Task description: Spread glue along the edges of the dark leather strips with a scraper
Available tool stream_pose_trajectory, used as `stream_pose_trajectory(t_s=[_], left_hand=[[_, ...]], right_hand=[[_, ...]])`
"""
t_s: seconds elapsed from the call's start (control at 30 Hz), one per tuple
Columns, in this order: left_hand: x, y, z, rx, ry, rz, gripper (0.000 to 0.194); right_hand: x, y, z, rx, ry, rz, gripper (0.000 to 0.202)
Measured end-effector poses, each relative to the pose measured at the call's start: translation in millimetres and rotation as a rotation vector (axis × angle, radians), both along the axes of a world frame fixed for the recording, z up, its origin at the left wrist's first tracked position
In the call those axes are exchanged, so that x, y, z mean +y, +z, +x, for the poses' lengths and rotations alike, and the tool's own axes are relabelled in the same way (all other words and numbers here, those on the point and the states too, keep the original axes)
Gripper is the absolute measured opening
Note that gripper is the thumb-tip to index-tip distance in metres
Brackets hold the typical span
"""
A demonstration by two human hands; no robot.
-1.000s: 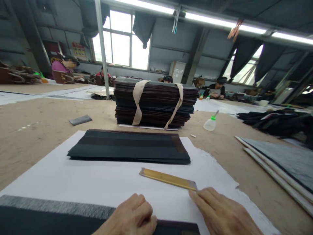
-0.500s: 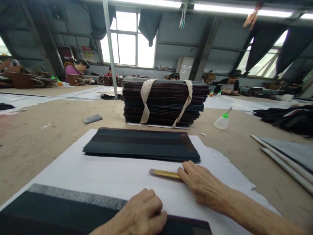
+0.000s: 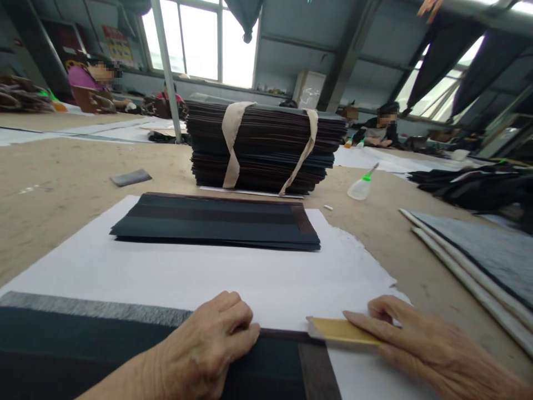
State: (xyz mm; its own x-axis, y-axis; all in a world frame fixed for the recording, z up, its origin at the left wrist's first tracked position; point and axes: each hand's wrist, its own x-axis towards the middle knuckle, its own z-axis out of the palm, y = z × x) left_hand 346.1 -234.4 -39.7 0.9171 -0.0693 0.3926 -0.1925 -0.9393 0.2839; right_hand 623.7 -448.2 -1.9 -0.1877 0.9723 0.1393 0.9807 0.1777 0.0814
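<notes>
My left hand [image 3: 208,341] is closed at the top edge of a dark blue-green panel [image 3: 262,369] in the foreground, thumb and curled fingers pressed to it. A grey fuzzy strip [image 3: 95,310] runs along that edge, left of the hand. Between the thumb and fingers of my right hand [image 3: 416,341] is a flat yellow tool [image 3: 347,330] with a greyish tip. Its tip touches or hovers over the panel's top right corner, by a brown end band [image 3: 318,369]. White paper [image 3: 250,278] lies underneath. Farther back on it rests a small pile of similar dark panels [image 3: 216,222].
Behind stands a tall strapped stack of dark pieces [image 3: 266,147]. A green-capped squeeze bottle [image 3: 360,189] is right of it, a grey scrap [image 3: 131,178] to the left. Grey felt-like sheets [image 3: 478,250] lie at right. Other people sit at far tables.
My right hand has brought the yellow tool down and rightward, from the open paper to the front panel's corner. My left hand stays on the panel. The camera view has tilted down.
</notes>
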Motion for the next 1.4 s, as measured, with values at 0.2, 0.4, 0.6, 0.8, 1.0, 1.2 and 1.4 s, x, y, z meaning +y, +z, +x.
stream_pose_trajectory(t_s=[0.2, 0.4, 0.6, 0.8, 1.0, 1.2, 1.4], left_hand=[[0, 4.6, -1, 0.014, -0.016, -0.013, 0.032], [1, 5.1, 1, 0.021, -0.022, 0.023, 0.033], [0, 5.9, 1, -0.026, -0.039, 0.066, 0.032], [1, 4.5, 1, -0.026, -0.045, 0.108, 0.028], [5, 11.0, 0, 0.039, -0.048, 0.073, 0.035], [17, 18.6, -18, 0.051, 0.06, -0.113, 0.029], [34, 9.2, -39, -0.027, 0.086, -0.175, 0.035]], right_hand=[[-4, -7.7, 5, -0.01, 0.021, -0.007, 0.043], [8, -10.4, -2, -0.04, 0.06, -0.012, 0.044], [29, -14.5, -17, 0.001, 0.091, -0.075, 0.043], [53, -12.6, -32, 0.058, 0.152, -0.089, 0.039], [60, -15.0, -33, 0.066, 0.17, -0.098, 0.036], [60, -16.2, -31, 0.085, 0.215, -0.032, 0.038], [65, -23.9, -24, 0.049, 0.22, -0.011, 0.036]])
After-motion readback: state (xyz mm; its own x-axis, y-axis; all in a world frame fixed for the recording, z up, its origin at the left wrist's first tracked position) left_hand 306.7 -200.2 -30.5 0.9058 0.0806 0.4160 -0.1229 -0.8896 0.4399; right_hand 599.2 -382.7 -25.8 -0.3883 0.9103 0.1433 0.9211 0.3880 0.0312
